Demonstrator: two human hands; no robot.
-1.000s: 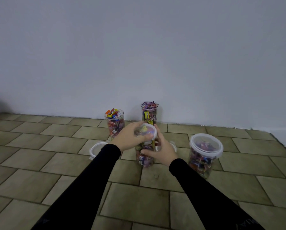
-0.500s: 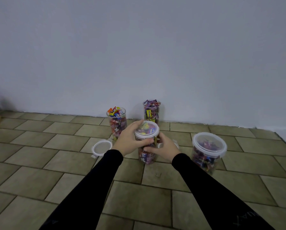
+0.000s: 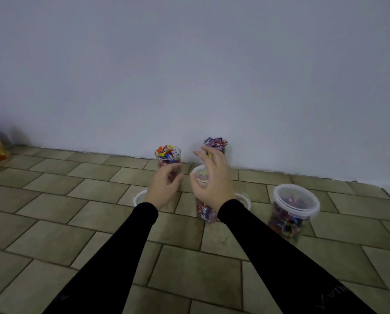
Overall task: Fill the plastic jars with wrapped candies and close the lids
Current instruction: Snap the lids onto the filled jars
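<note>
head view – faces forward-down | floor (image 3: 98,223) near – wall (image 3: 189,64) beyond

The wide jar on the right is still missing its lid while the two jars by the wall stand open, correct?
Not quite: the head view shows the wide jar on the right already wearing its clear lid. The two jars by the wall do stand open.

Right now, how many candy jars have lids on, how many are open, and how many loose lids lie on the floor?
Lidded jars: 2, the middle jar and the wide jar.
Open jars: 2, left one and back one.
Loose lids: 2, left lid and right lid.
Total: 6.
</note>
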